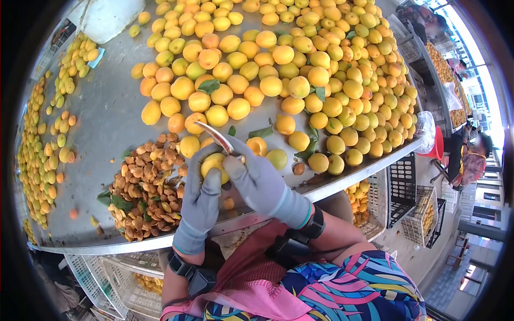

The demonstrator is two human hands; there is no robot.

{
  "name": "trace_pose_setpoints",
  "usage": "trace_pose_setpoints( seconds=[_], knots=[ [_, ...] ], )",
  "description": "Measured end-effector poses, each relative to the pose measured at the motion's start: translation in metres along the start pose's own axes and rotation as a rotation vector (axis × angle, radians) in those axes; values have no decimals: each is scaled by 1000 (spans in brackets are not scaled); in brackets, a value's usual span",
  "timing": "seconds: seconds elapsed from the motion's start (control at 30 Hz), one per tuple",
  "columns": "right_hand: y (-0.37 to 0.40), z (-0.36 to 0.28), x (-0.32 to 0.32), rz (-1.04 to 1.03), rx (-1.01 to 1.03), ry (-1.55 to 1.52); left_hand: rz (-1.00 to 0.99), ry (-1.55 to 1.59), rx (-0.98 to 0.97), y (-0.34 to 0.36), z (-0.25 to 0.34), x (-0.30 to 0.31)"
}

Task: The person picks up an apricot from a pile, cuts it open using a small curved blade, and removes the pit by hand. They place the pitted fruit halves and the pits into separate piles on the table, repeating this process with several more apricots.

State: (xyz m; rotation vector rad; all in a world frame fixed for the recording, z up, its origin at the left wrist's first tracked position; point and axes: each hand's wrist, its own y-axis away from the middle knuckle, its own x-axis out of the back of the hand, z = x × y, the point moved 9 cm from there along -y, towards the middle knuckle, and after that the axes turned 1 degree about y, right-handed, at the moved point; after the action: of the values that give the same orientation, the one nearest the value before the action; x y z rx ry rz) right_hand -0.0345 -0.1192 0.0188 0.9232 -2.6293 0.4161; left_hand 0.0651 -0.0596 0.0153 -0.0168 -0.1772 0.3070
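Observation:
My left hand (201,200), in a grey glove, is closed round a yellow apricot (214,167). My right hand (254,179), gloved too, grips a small curved knife (214,135), its blade pointing up and to the left above the fruit. Just behind the hands lies a cut apricot (257,145) with its hollow side up. A greenish apricot (277,159) rests to the right of my right hand. Left of my left hand is a heap of brown pits (147,187) with some green leaves in it.
A large apricot pile (321,69) covers the back and right of the metal table (101,117). More apricots (40,155) lie along the left. Crates (401,187) and a red bucket (436,145) stand at the right, near a seated person (471,160).

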Motion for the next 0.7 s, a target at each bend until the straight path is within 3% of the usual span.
trace_pose_setpoints(
  seconds=[0.07,0.1,0.17,0.23,0.27,0.37,0.47,0.53,0.6,0.67,0.7],
  knots=[
    [10,25,-21,-230,-494,-648,-12,53,-12,-2,-1,1],
    [10,24,-20,-230,-490,-649,-6,75,-17,-3,-4,2],
    [14,20,-24,-260,-550,-941,-4,97,-25,-6,-4,0],
    [15,11,-21,-348,-548,-1023,51,569,136,-5,-14,-7],
    [17,1,-23,-441,-544,-1107,50,569,137,-5,-14,-7],
    [17,-1,-3,-339,-567,-925,-7,633,184,-7,-21,-8],
    [14,1,5,-261,-468,-718,75,496,264,-6,-45,2],
    [13,-2,7,-227,-396,-655,109,124,99,-10,-28,12],
    [11,-9,13,-226,-248,-332,148,26,51,-9,-20,13],
    [12,-11,14,-229,-212,-230,67,750,169,-5,-33,-2],
    [12,-12,14,-224,-181,-177,67,751,169,-5,-34,-1]
  ],
)
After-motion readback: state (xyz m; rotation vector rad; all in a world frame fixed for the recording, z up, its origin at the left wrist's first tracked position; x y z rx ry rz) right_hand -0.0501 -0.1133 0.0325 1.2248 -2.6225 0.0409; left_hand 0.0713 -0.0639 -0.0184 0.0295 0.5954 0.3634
